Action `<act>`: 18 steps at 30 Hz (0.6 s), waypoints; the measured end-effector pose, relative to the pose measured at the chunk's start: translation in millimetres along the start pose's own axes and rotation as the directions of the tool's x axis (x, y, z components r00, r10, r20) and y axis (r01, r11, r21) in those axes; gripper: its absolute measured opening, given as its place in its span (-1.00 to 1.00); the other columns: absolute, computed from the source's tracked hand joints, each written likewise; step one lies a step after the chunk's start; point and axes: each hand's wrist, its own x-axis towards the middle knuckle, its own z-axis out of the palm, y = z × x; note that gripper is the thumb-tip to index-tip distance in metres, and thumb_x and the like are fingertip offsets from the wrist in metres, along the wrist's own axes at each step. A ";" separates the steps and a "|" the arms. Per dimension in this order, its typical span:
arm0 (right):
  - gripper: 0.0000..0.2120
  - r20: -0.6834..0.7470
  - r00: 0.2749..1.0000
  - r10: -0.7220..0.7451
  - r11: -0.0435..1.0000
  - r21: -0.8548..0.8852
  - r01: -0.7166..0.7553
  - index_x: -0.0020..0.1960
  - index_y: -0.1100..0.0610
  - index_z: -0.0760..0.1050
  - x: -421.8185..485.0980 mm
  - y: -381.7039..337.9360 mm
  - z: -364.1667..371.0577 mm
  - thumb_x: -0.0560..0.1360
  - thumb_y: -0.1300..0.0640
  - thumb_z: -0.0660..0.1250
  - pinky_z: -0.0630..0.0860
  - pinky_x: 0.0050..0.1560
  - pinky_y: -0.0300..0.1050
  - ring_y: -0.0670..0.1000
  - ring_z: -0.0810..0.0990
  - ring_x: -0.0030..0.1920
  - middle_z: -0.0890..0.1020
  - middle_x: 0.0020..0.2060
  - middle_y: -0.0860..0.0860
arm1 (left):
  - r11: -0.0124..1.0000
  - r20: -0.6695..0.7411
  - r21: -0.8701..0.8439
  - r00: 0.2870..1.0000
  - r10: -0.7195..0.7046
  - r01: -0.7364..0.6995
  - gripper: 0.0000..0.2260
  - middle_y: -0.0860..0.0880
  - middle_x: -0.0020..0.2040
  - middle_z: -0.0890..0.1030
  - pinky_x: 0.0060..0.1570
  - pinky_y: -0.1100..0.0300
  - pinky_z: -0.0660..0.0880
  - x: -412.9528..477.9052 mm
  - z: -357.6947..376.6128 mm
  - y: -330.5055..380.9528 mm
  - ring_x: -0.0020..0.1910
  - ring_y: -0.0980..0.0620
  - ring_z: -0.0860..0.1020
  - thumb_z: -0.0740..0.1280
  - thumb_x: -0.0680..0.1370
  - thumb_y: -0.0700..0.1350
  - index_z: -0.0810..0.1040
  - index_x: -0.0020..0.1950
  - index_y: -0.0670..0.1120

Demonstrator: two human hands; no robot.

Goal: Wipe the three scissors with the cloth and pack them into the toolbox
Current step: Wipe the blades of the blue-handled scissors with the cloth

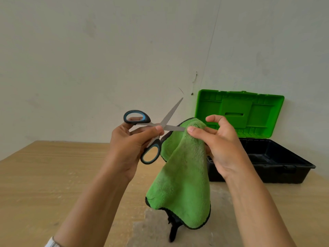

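Head camera view, looking forward and down over a light wooden table point(53, 175) set against a pale wall point(89, 50). Two bare forearms reach up from the bottom of the frame. The left hand point(130, 145) grips a pair of scissors point(154, 125) with black and blue handles, fingers wrapped around the lower handle loop while the upper loop sticks out to the left above the knuckles. The blades are spread apart: one points up and to the right toward the wall, the other runs nearly level to the right. The right hand point(220, 145) pinches a green cloth point(181, 172) around the tip of that level blade, thumb and forefinger pressing the fabric onto the metal, the other fingers curled loosely above. The cloth is fluffy microfibre with a black edge; it hangs down from the pinch in a long fold, in the air between the two forearms. Below its lower edge a dark object point(173, 230) lies on the table, mostly hidden, too little of it showing to identify. To the right, behind the right hand, stands the toolbox point(267, 157), on the table near the wall. Its bright green lid point(238, 113) stands upright and open, and its black base shows a dark interior.
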 end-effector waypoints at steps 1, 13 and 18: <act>-0.54 0.028 0.999 0.017 0.999 -0.032 -0.016 0.15 0.06 0.38 0.4 0.3 -1.4 0.41 0.35 0.52 0.56 -0.37 -0.22 -0.04 0.71 -0.30 0.72 -0.20 0.12 | 1.000 -0.010 0.009 1.000 0.012 -0.012 -0.61 -0.15 -0.25 0.72 -0.31 0.26 0.59 1.2 -0.7 0.1 -0.29 0.02 0.70 0.49 0.34 -0.34 0.52 0.13 -0.22; -0.78 0.035 0.997 -0.068 0.997 -0.041 0.069 0.12 0.11 0.61 6.4 -7.4 -34.3 0.47 0.24 0.40 0.66 -0.18 -0.15 -0.01 0.74 -0.15 0.77 -0.14 0.06 | 0.879 0.190 0.477 0.973 -0.131 0.026 -0.52 -0.18 -0.20 0.73 -0.26 0.31 0.58 2.2 -29.5 27.7 -0.24 0.02 0.70 0.50 0.27 -0.18 0.57 0.17 -0.18; -0.72 0.285 0.947 -0.145 0.918 -0.318 0.236 0.21 0.00 0.64 -2.8 -10.6 -26.1 0.58 0.24 0.32 0.63 0.14 -0.11 -0.05 0.72 0.11 0.76 0.04 -0.03 | 0.790 0.238 0.612 0.959 -0.151 -0.028 -0.63 -0.20 -0.20 0.73 0.02 0.09 0.61 -0.7 -22.7 23.3 -0.21 0.00 0.70 0.52 0.35 -0.25 0.59 0.13 -0.15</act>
